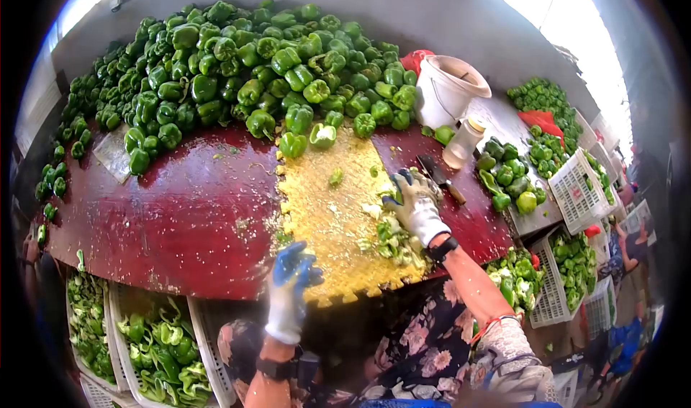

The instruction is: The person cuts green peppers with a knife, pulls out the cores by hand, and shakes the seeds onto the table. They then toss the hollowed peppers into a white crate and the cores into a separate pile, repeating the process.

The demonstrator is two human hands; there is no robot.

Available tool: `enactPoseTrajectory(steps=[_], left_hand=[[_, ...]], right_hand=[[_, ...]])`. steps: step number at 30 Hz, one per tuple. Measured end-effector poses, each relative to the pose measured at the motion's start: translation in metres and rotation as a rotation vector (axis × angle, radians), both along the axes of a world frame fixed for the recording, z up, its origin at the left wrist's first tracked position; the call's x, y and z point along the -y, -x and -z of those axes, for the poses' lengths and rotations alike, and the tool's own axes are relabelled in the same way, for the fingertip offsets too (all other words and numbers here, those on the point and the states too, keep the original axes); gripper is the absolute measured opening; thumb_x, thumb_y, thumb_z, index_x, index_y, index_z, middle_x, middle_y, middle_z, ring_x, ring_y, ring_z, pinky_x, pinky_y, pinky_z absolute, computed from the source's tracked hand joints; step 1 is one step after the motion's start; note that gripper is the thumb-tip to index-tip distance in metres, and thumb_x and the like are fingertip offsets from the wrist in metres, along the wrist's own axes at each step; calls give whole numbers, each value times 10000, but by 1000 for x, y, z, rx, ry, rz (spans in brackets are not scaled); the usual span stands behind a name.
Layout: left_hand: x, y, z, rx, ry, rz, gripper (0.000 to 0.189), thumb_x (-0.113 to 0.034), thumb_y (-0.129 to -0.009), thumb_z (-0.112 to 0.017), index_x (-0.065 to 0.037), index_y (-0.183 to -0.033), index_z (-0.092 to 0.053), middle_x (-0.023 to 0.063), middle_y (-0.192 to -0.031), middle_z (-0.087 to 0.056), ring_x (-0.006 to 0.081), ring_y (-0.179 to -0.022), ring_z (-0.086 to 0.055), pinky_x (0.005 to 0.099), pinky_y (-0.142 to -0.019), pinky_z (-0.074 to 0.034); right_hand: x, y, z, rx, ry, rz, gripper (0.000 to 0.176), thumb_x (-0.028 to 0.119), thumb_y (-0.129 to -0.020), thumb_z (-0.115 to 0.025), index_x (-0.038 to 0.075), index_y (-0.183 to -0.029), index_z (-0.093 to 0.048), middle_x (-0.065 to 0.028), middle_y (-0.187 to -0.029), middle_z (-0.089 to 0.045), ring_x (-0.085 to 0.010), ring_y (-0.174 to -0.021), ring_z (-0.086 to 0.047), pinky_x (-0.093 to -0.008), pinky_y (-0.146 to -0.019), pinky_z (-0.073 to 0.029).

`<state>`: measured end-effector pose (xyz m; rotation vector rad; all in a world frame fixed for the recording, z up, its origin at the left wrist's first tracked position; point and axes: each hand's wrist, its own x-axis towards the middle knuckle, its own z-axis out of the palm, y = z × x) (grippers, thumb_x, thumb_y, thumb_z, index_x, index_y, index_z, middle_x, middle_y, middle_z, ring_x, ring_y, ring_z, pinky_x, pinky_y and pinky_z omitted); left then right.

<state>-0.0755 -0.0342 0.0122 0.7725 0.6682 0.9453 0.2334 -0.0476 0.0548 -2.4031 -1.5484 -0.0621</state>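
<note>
My left hand, in a white glove with blue fingertips, is held above the front edge of the yellow foam mat. Its fingers are apart and nothing shows in them. At the mat's right side, my right hand, gloved the same way, reaches over a heap of green pepper scraps with its fingers spread. Just right of that hand a knife with a wooden handle lies on the red table. A cut green pepper rests at the mat's far end, beside whole ones.
A large pile of green peppers covers the back of the red table. A white bucket and a jar stand at right. Crates of cut peppers sit below left; a white crate stands at right.
</note>
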Motion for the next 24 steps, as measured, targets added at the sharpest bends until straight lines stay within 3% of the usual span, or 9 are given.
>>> enactPoseTrajectory(steps=[5,10,11,14,17,19,21,23,24], left_hand=[[-3,-3,-7,2,27,-19,366,-103,-938,-620,-19,-1285,-540,87,-1019,-644,165,-819,-657,315,-726,-564],[-10,-5,-9,2,85,-29,374,-98,-944,-604,-15,-1301,-532,93,-1042,-642,170,-836,-659,316,-742,-569],[-13,-4,-4,21,89,-21,378,-93,-941,-609,-13,-1302,-531,94,-1040,-642,171,-837,-659,313,-744,-572],[-16,-4,1,19,98,-27,392,-91,-934,-621,-8,-1305,-527,93,-1036,-643,172,-829,-660,315,-737,-579],[-16,-3,6,36,46,-128,409,-124,-938,-634,-23,-1316,-514,93,-1115,-609,168,-814,-660,318,-717,-589],[-19,-1,8,89,69,-203,423,-150,-935,-648,-39,-1320,-510,87,-1137,-589,163,-826,-655,312,-712,-584],[-20,0,8,-23,47,-285,434,-211,-948,-643,-62,-1329,-498,62,-1138,-584,141,-821,-642,274,-690,-551],[-17,0,3,-17,14,-247,417,-238,-967,-618,-69,-1328,-495,51,-1144,-585,123,-808,-629,256,-672,-530],[-17,-3,9,-67,-46,-237,405,-257,-979,-604,-79,-1326,-494,42,-1123,-595,107,-778,-614,247,-653,-516]], right_hand=[[-138,32,34,-125,-291,-287,692,373,-823,-743,69,-1389,-486,-264,-1383,-506,-416,-1318,-439,-469,-1076,-396],[-256,71,49,-327,-24,-211,895,409,-801,-743,91,-1515,-307,-282,-1492,-378,-416,-1393,-354,-446,-1152,-317],[-259,75,60,-289,-88,-237,837,403,-798,-748,124,-1484,-358,-282,-1424,-453,-408,-1333,-433,-451,-1114,-372],[-249,80,70,-212,-25,-268,692,365,-800,-764,130,-1372,-453,-232,-1204,-573,-384,-1161,-567,-463,-964,-488],[-201,76,79,-393,-73,-451,627,241,-771,-814,111,-1296,-498,-229,-1200,-555,-371,-1183,-548,-450,-993,-485],[-133,93,40,-534,-52,-557,595,162,-733,-839,102,-1235,-525,-204,-1266,-534,-371,-1210,-529,-433,-1035,-466],[-93,98,29,-520,-198,-943,591,-40,-788,-720,126,-1310,-497,-206,-1340,-499,-371,-1230,-532,-419,-1016,-501],[-60,108,20,-507,-175,-1057,673,-86,-773,-682,136,-1371,-466,-194,-1401,-449,-370,-1251,-523,-420,-1020,-503],[-41,115,8,-492,62,-907,812,-121,-759,-651,158,-1470,-376,-185,-1489,-372,-362,-1353,-433,-413,-1090,-440]])
